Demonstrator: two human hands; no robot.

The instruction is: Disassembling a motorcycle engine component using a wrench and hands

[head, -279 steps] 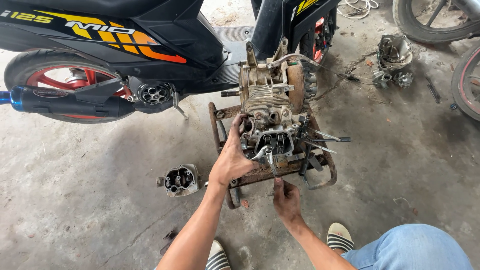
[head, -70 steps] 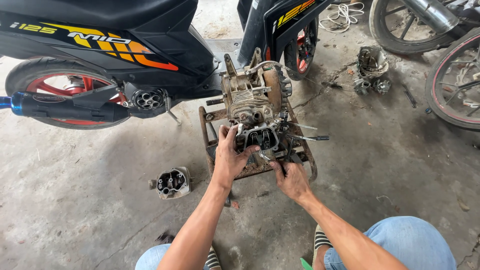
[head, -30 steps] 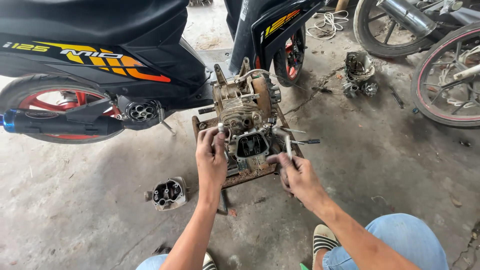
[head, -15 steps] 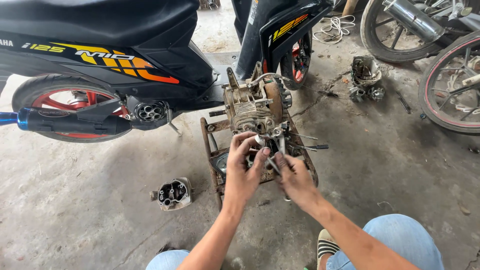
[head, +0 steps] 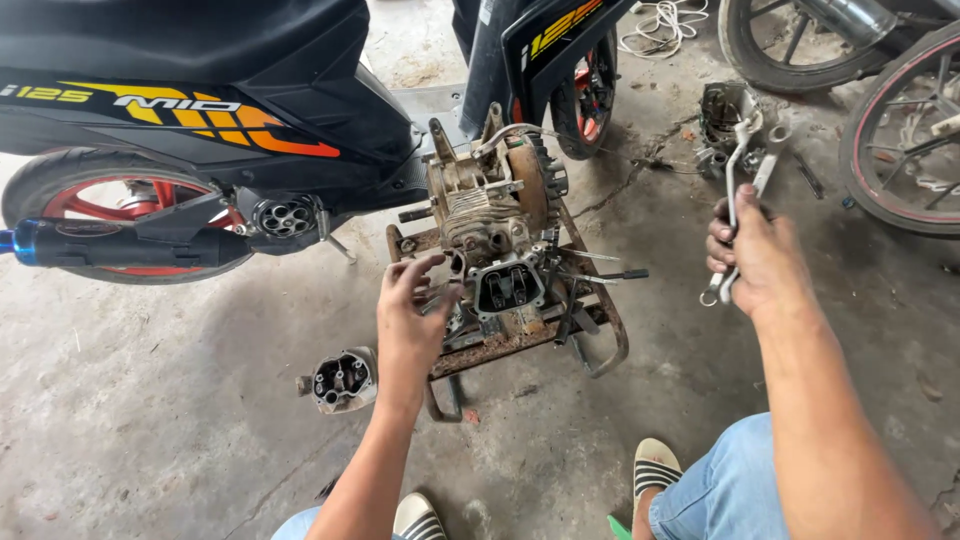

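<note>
A dirty small engine point(head: 490, 215) sits on a rusty metal stand point(head: 600, 330) on the concrete floor, its open cylinder head point(head: 508, 285) facing me. My left hand point(head: 408, 318) hovers just left of that opening, fingers spread, holding nothing. My right hand point(head: 748, 252) is raised to the right of the engine, away from it. It grips two metal spanners point(head: 738, 175) that stick up above the fist. A few loose tools point(head: 600, 275) lie on the stand beside the engine.
A black scooter point(head: 250, 120) with a red rear wheel and exhaust stands behind the engine. A detached cylinder part point(head: 342, 380) lies on the floor left of the stand. More engine parts point(head: 725, 115) and other wheels point(head: 900, 140) are at the back right. My sandalled feet point(head: 655, 465) are below.
My right hand has left the engine and swung out right, lifting two spanners. My left hand has pulled back from the cylinder head and opened.
</note>
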